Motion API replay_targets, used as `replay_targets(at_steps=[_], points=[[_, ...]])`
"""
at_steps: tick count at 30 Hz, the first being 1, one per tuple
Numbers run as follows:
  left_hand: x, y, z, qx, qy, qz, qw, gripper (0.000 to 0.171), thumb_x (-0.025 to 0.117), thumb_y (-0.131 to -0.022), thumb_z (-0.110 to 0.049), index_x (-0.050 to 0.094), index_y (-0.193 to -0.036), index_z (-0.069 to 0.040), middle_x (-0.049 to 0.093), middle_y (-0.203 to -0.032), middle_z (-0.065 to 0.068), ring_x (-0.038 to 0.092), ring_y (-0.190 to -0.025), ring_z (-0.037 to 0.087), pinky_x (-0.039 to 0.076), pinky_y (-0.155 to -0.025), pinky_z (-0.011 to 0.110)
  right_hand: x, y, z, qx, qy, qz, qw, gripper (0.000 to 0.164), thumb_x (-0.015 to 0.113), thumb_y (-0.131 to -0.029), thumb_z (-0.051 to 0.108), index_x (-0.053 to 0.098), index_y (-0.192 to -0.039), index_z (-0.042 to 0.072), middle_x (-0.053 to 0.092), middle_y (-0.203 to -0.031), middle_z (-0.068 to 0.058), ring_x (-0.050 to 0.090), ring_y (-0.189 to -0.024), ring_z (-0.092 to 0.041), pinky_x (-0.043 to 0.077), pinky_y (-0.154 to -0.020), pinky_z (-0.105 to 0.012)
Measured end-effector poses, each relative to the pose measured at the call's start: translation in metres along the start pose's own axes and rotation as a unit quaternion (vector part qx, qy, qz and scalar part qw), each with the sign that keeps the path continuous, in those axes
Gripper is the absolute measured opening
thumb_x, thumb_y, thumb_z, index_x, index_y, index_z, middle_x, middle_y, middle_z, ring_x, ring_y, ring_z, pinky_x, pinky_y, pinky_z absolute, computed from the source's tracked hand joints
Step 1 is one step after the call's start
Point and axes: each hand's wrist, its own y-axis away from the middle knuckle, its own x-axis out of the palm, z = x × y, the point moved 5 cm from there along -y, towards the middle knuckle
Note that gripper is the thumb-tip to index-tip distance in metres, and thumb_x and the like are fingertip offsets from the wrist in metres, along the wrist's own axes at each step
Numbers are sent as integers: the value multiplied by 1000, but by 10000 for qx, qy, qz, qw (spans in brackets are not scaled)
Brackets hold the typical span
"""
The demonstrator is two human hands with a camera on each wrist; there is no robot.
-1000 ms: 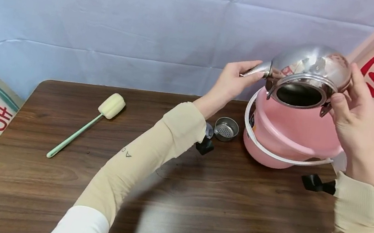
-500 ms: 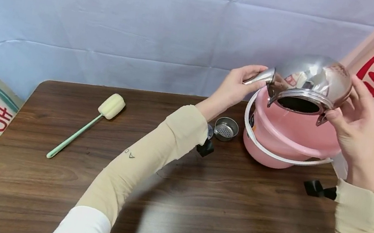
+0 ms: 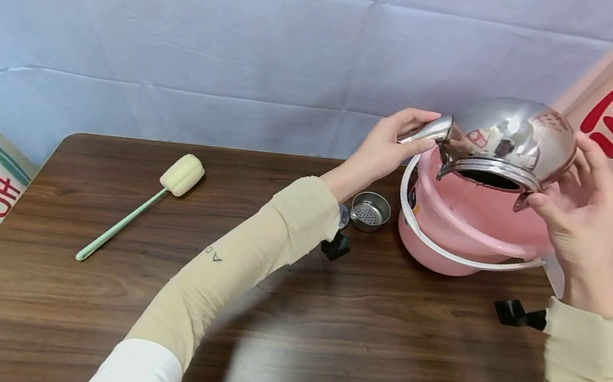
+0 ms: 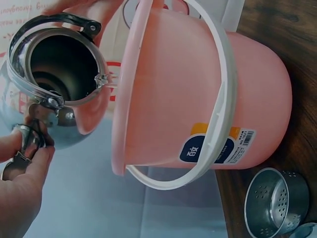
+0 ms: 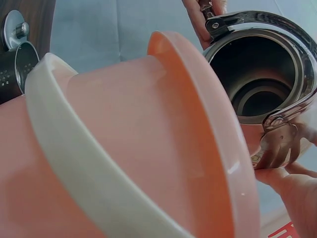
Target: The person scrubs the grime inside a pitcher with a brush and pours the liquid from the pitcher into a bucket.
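Observation:
A shiny steel kettle (image 3: 511,134) hangs tipped over a pink bucket (image 3: 459,226), its open mouth facing down into the bucket. My left hand (image 3: 403,139) pinches the spout at the kettle's left side. My right hand (image 3: 575,199) curls round the kettle's right side, by a handle hinge. The left wrist view shows the kettle (image 4: 54,64) empty and dark inside, beside the bucket (image 4: 198,99) with its white bail handle. In the right wrist view the kettle's mouth (image 5: 262,79) sits just past the bucket rim (image 5: 198,124).
A small perforated steel strainer (image 3: 370,212) stands left of the bucket, with a black-knobbed lid (image 3: 336,244) by my left forearm. A green-handled sponge brush (image 3: 183,174) lies at the far left of the brown table (image 3: 345,360). A black piece (image 3: 517,314) lies near my right sleeve.
Both hands have lowered the kettle and tipped it further, so its mouth now faces down into the bucket instead of toward me.

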Motion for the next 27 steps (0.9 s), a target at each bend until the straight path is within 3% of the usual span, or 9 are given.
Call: replay_targets(at_steps=[10,19,27], points=[[-2,5,-8,36,534,169,9984,41,58,-86,2,50,-126,0,51,-131,11,53,-109,11,41,-85,13,-1,2,1,-146,-410,-16,9991,80,65,-52,-35,43,-125,-10,36,-134,-27,42,-112,-31,47,-86,-31],[-2,1,2,260,1092,151,9936,39,60,-83,5,53,-121,1,54,-126,11,55,-102,8,41,-87,14,0,5,4,-158,-1065,203,9940,92,64,-40,-41,39,-124,-14,32,-136,-26,38,-116,-34,48,-85,-38],[0,6,-2,135,1295,323,9910,39,59,-83,7,51,-121,4,51,-130,12,54,-107,6,40,-89,14,3,7,8,-178,-897,360,9952,93,66,-37,-40,42,-122,-12,32,-136,-24,33,-123,-34,46,-88,-37]])
